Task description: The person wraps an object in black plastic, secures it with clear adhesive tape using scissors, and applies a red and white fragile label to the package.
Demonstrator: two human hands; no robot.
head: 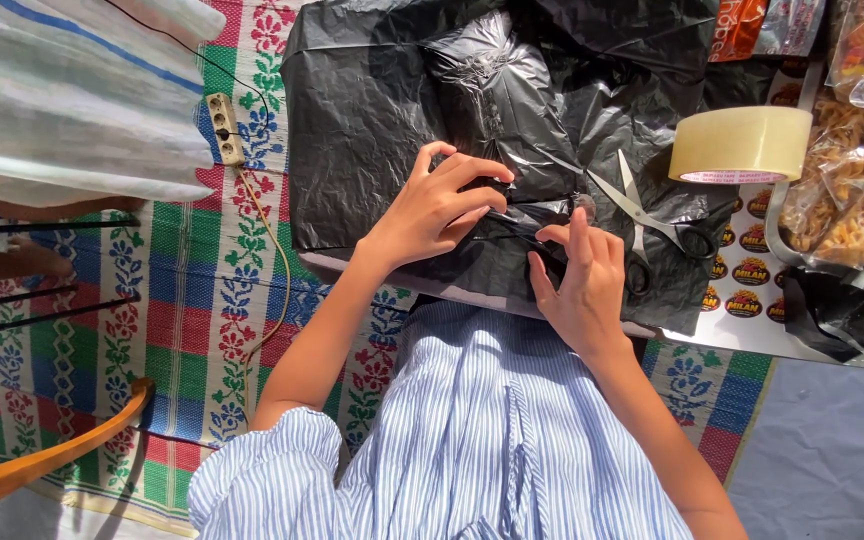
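- The black plastic-wrapped parcel (392,140) is the landmark: a broad, flat bundle lying on a patterned woven mat (192,300), its long axis running left to right across the view, its near edge just above the person's striped-shirt lap (492,420).
- Both hands work at the parcel's near edge, right of its middle. The left hand (442,205) lies on top of the wrap, fingers curled, thumb and forefinger closing toward a fold of black film. The right hand (582,285) meets it from the near side, fingertips pinched on the same fold. The two grips are almost touching; the fold lies between them, so neither hand is clearly nearer.
- Grip state: both are nearly closed on the thin black film. Whether a strip of tape is also between the fingers cannot be made out against the dark plastic.
- A roll of clear packing tape (742,145) stands at the parcel's right edge, well apart from the right hand.
- Scissors (652,215), blades slightly parted, lie on the parcel just right of the right hand, handles toward the near side.
- A power strip (224,128) with its cable lies left of the parcel.
- Hidden or cut off: the parcel's contents, its far edge, and clear bags of snacks (852,190) beyond the tape, which run out of view.
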